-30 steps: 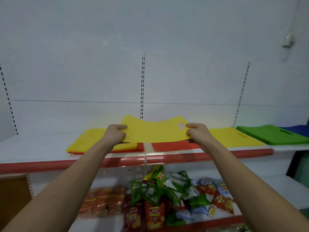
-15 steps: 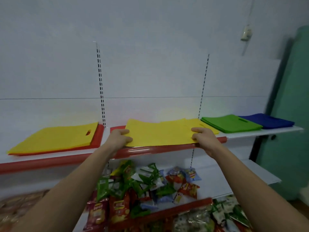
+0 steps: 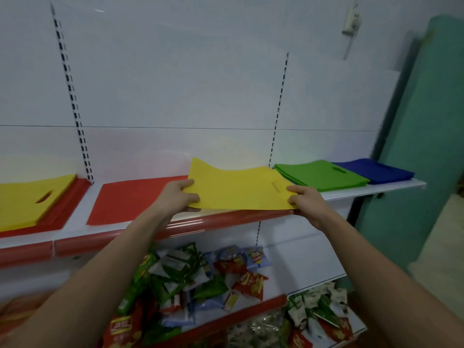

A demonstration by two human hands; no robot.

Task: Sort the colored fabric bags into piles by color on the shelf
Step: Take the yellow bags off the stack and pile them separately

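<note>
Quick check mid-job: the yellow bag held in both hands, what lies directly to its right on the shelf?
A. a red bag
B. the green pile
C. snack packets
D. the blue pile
B: the yellow bag, gripped by the left hand and right hand, has the green pile right beside its right edge; the blue pile lies beyond that.

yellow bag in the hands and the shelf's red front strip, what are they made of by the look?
Yellow bag: thin matte fabric, likely non-woven; its far corner curls up and it has a die-cut handle slot. Red front strip: glossy, smooth, with streak highlights; probably plastic, possibly painted metal.
</note>
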